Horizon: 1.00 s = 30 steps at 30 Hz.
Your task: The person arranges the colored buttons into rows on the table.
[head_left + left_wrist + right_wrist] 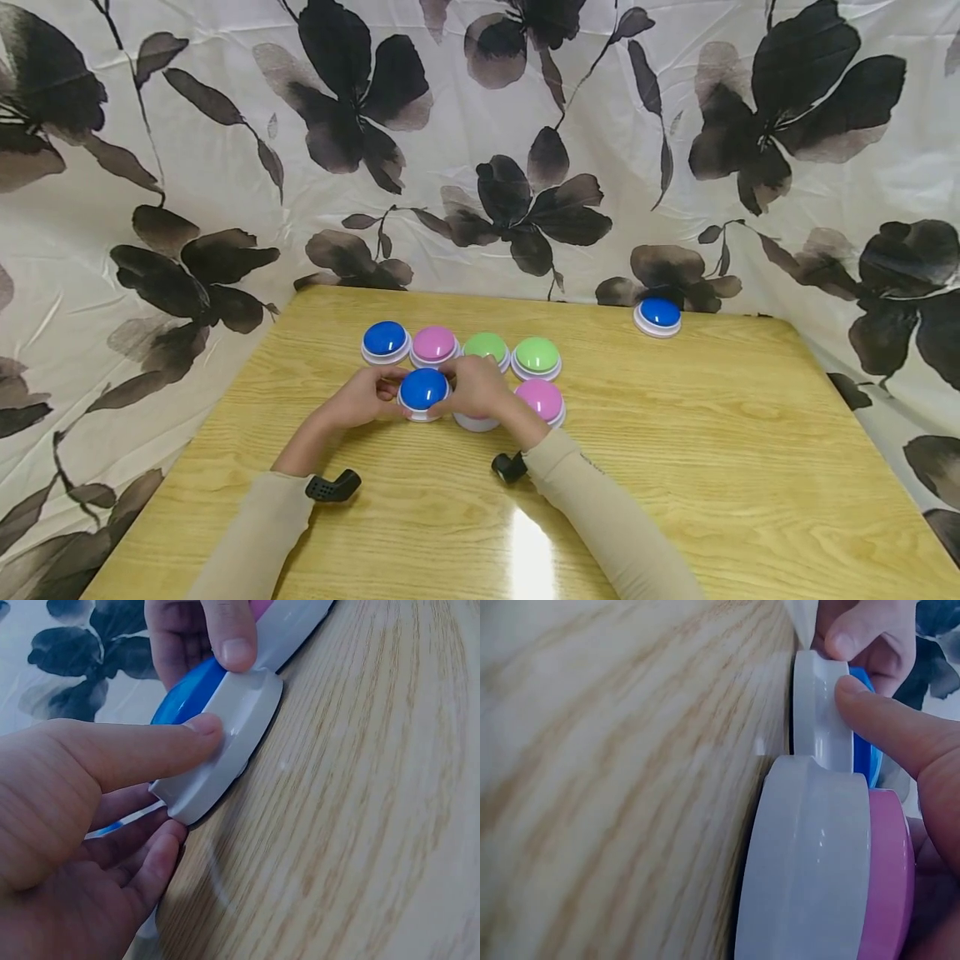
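A blue push button (423, 389) with a white round base stands on the table in the front row of buttons. From its left side my left hand (365, 395) grips the base, the thumb (172, 746) along the near wall and the fingers at the side. My right hand (480, 385) holds the same button from the right, its thumb (885, 716) on the white base. Beside the blue button sits a pink button (889, 877), mostly hidden under the right hand in the head view. Another pink button (542, 400) is just right of it.
Behind is a row with a blue button (385, 338), a pink button (434, 343), and two green buttons, one (486, 345) partly covered by the right hand, the other (537, 356) at the end. A separate blue button (660, 313) stands at the table's back edge, near the floral cloth (525, 100).
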{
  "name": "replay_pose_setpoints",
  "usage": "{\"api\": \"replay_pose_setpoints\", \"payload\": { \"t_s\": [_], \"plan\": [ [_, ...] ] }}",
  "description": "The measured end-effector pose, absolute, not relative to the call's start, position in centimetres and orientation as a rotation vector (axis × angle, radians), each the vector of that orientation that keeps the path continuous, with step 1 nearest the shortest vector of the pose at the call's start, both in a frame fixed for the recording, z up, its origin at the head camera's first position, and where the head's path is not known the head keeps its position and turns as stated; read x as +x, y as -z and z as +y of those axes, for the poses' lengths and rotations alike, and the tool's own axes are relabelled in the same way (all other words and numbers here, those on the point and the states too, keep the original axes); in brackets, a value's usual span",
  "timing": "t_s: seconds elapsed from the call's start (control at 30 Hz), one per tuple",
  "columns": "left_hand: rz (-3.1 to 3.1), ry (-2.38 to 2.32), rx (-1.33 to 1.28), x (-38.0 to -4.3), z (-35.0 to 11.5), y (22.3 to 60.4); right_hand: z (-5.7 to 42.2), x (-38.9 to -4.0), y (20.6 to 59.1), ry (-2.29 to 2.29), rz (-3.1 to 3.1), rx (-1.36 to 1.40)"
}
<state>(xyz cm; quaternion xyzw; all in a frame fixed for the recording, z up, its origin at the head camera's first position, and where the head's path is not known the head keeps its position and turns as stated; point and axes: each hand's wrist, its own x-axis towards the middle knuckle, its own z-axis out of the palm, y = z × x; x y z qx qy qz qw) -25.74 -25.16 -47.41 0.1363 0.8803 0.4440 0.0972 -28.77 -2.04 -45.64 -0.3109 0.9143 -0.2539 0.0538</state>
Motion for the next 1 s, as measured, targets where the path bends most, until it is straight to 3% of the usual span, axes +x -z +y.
{"api": "replay_pose_setpoints", "payload": {
  "t_s": [0.67,1.0],
  "plan": [
    [2.558,-1.356,0.395,-25.8,-25.0,47.6,-1.9,-28.7,45.3,0.699,2.784,-0.940],
    [2.508,-1.355,0.362,-25.5,-25.5,46.7,-0.9,-28.8,43.1,0.833,2.719,-0.962]
  ]
}}
